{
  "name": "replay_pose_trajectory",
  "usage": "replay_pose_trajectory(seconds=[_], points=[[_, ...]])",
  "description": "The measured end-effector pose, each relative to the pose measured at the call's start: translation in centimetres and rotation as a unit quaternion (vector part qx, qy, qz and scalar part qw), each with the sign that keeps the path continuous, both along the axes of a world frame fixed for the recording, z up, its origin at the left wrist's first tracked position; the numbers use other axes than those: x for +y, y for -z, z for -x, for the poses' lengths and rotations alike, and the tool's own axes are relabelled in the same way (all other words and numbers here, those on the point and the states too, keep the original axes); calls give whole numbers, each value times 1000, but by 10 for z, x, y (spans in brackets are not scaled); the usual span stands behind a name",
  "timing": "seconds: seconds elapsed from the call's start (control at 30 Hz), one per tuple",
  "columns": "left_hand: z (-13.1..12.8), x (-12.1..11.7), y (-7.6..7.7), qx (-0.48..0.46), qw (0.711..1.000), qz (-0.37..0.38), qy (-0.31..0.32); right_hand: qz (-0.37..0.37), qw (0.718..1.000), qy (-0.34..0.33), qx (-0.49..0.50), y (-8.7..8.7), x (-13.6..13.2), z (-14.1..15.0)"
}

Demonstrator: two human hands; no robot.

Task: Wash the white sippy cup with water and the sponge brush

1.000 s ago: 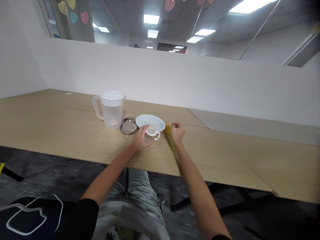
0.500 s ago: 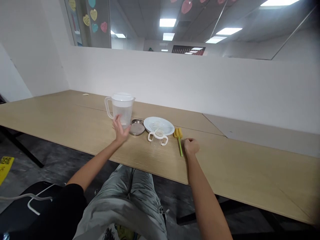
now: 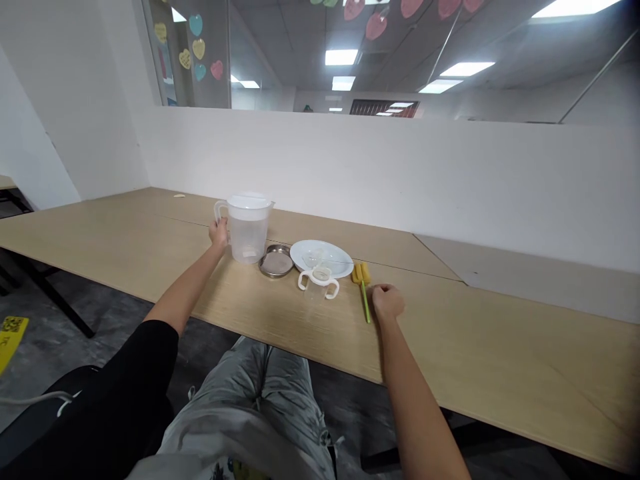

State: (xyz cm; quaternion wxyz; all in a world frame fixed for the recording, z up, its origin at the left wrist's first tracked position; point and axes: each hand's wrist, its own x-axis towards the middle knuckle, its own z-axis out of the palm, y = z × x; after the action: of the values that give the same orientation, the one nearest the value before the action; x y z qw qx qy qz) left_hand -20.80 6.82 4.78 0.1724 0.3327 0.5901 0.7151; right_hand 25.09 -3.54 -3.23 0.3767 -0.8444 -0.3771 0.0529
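Both of your hands are reaching out over the desk (image 3: 450, 347). Your left hand (image 3: 219, 233) is sitting at the handle of a clear plastic jug (image 3: 247, 233) with a white lid, so taking hold of the jug looks like the step in hand. Its grip is narrow, with the fingers curling at the handle, but it is hard to tell if they are closed all the way. The next move calls for a firm hold around that handle. Your right hand (image 3: 387, 301) is making a loose fist and holding nothing, just beside a green bottle brush (image 3: 362, 275) with a yellow sponge end. A small steel dish (image 3: 276, 261) is sitting just right of the jug, so room is tight on that side. Next come a white plate (image 3: 341, 257) and a clear cup (image 3: 319, 283) with white handles. A low white wall (image 3: 350, 167) is running along the far edge. Plenty of open desk is lying left of the jug.
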Motion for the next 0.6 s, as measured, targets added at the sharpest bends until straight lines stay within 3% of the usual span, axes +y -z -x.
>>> replay_pose_trajectory(seconds=[0.37, 0.6], points=[[12, -5, 6, 37, 998, 33, 43, 26, 999, -18, 5, -6, -4, 3], [18, -11, 9, 41, 998, 40, 9, 4, 1000, -12, -1, -2, -2, 1]])
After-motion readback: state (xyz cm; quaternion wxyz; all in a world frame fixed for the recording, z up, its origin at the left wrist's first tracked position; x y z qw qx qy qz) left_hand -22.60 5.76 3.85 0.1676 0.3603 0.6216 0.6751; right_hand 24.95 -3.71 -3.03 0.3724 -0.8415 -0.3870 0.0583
